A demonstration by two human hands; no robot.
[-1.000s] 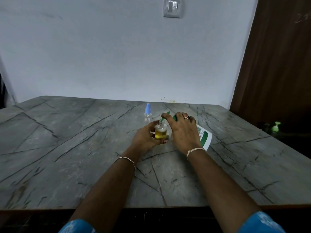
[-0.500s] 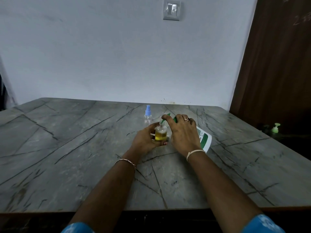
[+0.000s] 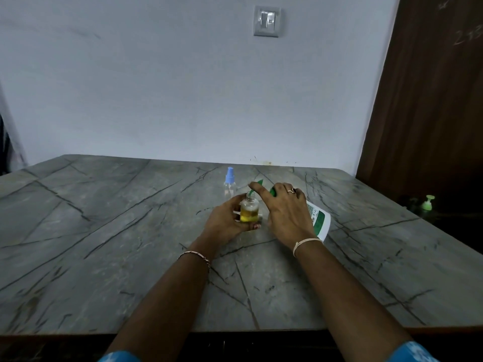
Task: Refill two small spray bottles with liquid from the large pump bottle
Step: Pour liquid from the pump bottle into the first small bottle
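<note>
Right now, on my feed from the head camera, I am seeing the left hand (image 3: 224,220) curling round the small bottle (image 3: 249,211), with fingers and thumb wrapping its clear body and holding it upright low over the grey veined table (image 3: 104,231). I cannot tell whether its base is touching the top. Its cap is off, and yellow liquid is filling roughly the lower half.

The right hand (image 3: 286,212) is lying over the top of the pump bottle (image 3: 320,220), fingers curling round the green head while the forefinger is stretching out along the green spout (image 3: 257,185) and pressing on it. The spout's tip is sitting at the small bottle's open neck. The pump bottle, white with a green label, is leaning over, its base pointing toward the right side of the table.

Just behind the left hand, apart from it, the spray bottle (image 3: 230,182) is standing upright, clear-bodied with a blue sprayer top.

A thin bracelet (image 3: 194,254) is circling the left wrist and a pale band (image 3: 305,244) the right; a ring (image 3: 291,190) is showing on a right finger. Behind the table, a switch (image 3: 266,20) is sitting on the pale wall, a brown door (image 3: 431,100) is standing at the right, and a small green pump top (image 3: 428,202) is resting in the dark beside it.
</note>
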